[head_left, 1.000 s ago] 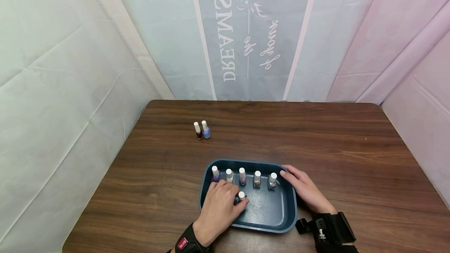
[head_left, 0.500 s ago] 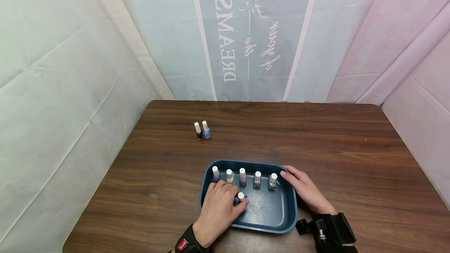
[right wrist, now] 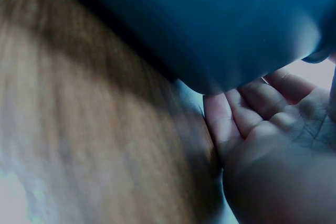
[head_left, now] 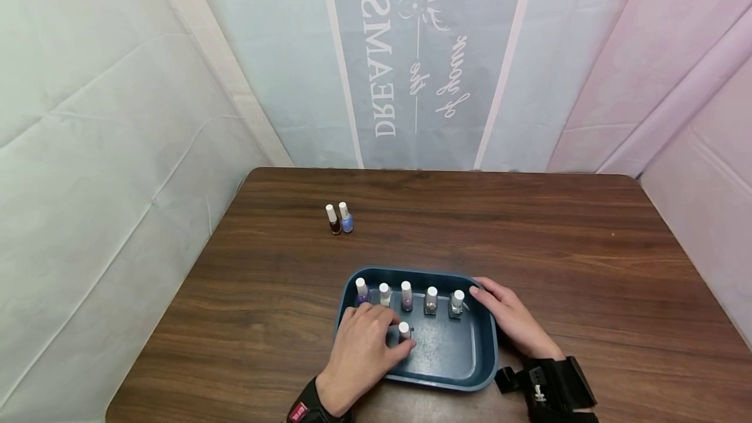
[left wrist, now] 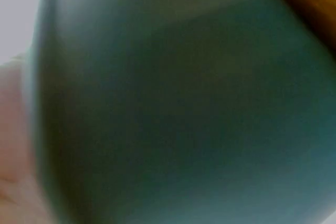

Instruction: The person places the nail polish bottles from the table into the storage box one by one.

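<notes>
A dark blue tray [head_left: 435, 380] holds a back row of several white-capped nail polish bottles [head_left: 407, 296]. One more nail polish bottle [head_left: 404, 330] stands upright in front of that row. My left hand [head_left: 363, 348] reaches over the tray's left side, thumb and forefinger spread around this front bottle, whose cap and part of its body show between them. At the tray's right end my right hand [head_left: 517, 318] grips the rim, thumb on top. In the right wrist view, its fingers [right wrist: 265, 98] lie against the tray's outer wall [right wrist: 220, 30]. The blurred tray wall [left wrist: 178, 98] fills the left wrist view.
Two nail polish bottles, one dark [head_left: 333, 220] and one blue [head_left: 346, 219], stand together on the brown wooden table [head_left: 558, 234] beyond the tray. Pale cloth curtains [head_left: 435, 83] hang behind and at both sides of the table.
My left hand has shifted slightly left and its fingers have loosened, showing more of the front bottle. The right hand keeps its grip on the tray.
</notes>
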`<state>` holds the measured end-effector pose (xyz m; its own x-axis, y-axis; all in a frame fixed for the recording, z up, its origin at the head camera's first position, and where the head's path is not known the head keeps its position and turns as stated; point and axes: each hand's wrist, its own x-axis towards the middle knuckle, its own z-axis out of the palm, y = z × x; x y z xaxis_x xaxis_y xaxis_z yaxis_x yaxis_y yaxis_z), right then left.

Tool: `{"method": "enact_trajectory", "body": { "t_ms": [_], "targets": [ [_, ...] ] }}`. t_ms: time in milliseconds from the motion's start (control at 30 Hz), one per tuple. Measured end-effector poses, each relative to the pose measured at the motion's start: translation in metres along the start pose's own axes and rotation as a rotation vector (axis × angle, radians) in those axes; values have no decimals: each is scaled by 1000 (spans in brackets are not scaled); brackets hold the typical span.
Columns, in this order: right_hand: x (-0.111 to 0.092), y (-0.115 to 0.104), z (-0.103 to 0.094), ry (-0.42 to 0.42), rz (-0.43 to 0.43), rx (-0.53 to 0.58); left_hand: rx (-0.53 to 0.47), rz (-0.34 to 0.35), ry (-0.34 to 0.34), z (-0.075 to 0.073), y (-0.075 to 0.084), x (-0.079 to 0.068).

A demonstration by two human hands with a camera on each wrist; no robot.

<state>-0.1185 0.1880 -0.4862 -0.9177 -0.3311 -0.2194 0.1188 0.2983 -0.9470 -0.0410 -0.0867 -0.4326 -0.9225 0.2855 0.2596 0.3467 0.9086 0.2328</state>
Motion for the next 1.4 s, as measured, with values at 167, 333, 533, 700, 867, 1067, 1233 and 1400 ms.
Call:
{"method": "enact_trajectory", "body": {
  "t_ms": [167,333,533,700,867,1067,1233,1400],
  "targets": [
    [0,0,-1,5,-2,-5,-76,-10,-4,-24,-4,0],
    [-1,-1,-3,8,0,-3,-158,-71,41,-52,-18,6],
    [-2,0,-4,6,0,-2,-248,-243,66,-64,-50,26],
    [-1,0,-5,4,11,-1,-263,-281,120,-62,-86,50],
    [0,1,-4,3,8,7,-267,-306,143,-56,-121,78],
    [1,1,-1,1,9,9,-300,-361,100,-42,-155,101],
    [1,0,0,5,8,12,-341,-396,51,-29,-170,114],
    [1,1,0,4,5,11,-329,-414,40,-20,-173,121]
  ]
}}
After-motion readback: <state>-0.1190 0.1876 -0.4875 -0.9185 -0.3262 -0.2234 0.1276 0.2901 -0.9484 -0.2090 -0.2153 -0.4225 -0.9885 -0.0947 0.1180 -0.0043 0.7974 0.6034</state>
